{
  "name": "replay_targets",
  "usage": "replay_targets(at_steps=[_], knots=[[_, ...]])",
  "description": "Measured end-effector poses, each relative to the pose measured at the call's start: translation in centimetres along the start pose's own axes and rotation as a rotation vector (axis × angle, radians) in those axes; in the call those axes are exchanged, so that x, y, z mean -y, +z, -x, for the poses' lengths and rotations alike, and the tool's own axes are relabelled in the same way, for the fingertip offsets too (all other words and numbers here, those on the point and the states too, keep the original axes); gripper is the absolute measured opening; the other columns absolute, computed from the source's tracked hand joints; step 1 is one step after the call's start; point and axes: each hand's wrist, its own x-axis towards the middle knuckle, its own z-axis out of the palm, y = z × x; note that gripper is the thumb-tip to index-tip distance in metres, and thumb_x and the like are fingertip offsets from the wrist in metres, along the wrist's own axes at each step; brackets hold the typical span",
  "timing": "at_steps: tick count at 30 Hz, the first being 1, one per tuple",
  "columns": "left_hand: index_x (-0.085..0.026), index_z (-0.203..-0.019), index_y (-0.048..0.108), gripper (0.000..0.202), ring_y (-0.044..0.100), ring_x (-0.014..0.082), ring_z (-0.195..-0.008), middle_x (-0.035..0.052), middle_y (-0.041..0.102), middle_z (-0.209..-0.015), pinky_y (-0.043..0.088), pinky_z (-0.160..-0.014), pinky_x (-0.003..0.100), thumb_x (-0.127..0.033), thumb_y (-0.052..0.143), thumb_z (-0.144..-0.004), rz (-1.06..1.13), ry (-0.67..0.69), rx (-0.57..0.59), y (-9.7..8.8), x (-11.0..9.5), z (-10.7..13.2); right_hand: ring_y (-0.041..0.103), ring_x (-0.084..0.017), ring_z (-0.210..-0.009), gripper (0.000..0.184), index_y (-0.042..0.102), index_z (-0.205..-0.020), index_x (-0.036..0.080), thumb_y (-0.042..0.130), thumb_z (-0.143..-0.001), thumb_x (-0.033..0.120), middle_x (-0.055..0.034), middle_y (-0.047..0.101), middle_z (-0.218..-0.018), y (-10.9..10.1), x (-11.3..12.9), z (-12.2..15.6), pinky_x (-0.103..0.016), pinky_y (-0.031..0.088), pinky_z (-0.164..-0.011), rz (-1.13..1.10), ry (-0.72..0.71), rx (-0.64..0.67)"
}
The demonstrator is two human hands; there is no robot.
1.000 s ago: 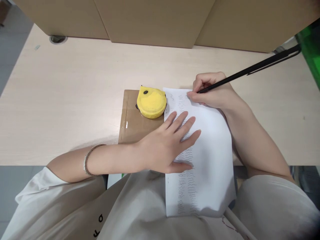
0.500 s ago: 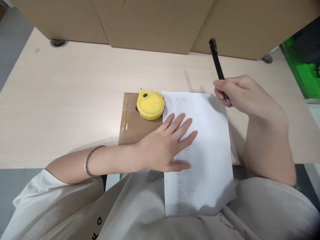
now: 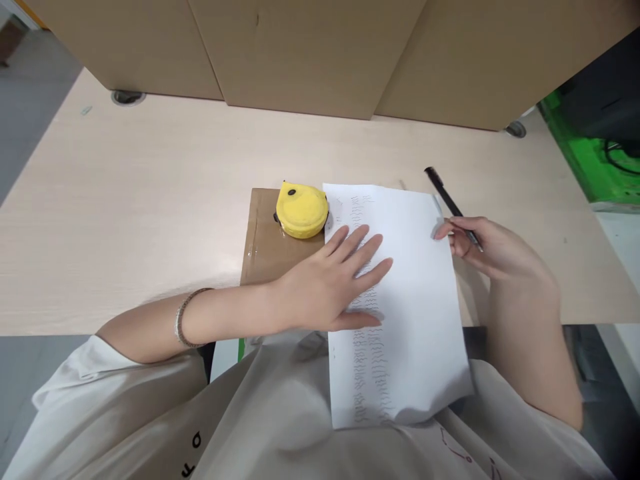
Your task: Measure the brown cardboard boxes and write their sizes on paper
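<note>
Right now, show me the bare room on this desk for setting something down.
The pale desk is bare left of the flat brown cardboard, beyond the left forearm, and right of the right hand. Crowded: the middle, with round yellow object, white marked paper, black pen, left hand.

Soft shadows darken the brightly lit paper [image 3: 415, 293].
</note>
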Motion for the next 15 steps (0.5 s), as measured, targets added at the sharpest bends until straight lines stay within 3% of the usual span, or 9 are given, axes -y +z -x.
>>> replay_targets(at_steps=[4, 8, 12, 15], knots=[[-0.009, -0.170, 0.053, 0.081, 0.045, 0.0466, -0.175, 0.0272, 0.056, -0.178, 0.042, -0.141, 0.067, -0.070, 0.052, -0.116, -0.064, 0.035, -0.101, -1.2, 0.5, 0.3, 0.049, -0.022, -0.074, 0.020, 0.078, -0.074, 0.026, 0.079, -0.092, 0.034, -0.0168, 0.069, -0.094, -1.5, -0.6, -1.4, -0.043, 0.038, -0.071, 0.013, -0.002, -0.192], [-0.005, -0.165, 0.056, 0.071, 0.052, 0.0417, -0.171, 0.0268, 0.065, -0.169, 0.047, -0.140, 0.061, -0.057, 0.057, -0.117, -0.149, 0.044, -0.203, -3.3, 1.0, 1.7, 0.055, -0.021, -0.083, 0.023, 0.081, -0.082, 0.022, 0.066, -0.098, 0.027, -0.0160, 0.073, -0.106, -3.3, -1.0, -3.2, -0.041, 0.044, -0.082, 0.139, 0.044, -0.427], [-0.004, -0.158, 0.062, 0.065, 0.068, 0.0322, -0.157, 0.0231, 0.075, -0.159, 0.054, -0.136, 0.046, -0.055, 0.055, -0.119, -0.288, 0.172, -0.102, -3.7, 1.2, 3.5, 0.056, -0.019, -0.087, 0.028, 0.083, -0.087, 0.016, 0.060, -0.101, 0.018, -0.0113, 0.071, -0.099, -3.7, -0.5, -4.0, -0.039, 0.044, -0.094, 0.246, 0.074, -0.494], [-0.005, -0.166, 0.056, 0.061, 0.065, 0.0317, -0.162, 0.0228, 0.068, -0.169, 0.053, -0.137, 0.045, -0.045, 0.056, -0.121, -0.362, 0.116, -0.014, -2.6, 1.0, 4.3, 0.051, -0.017, -0.081, 0.027, 0.082, -0.090, 0.014, 0.059, -0.103, 0.018, -0.0100, 0.067, -0.093, -4.0, -0.2, -4.6, -0.039, 0.044, -0.089, 0.409, 0.094, -0.474]])
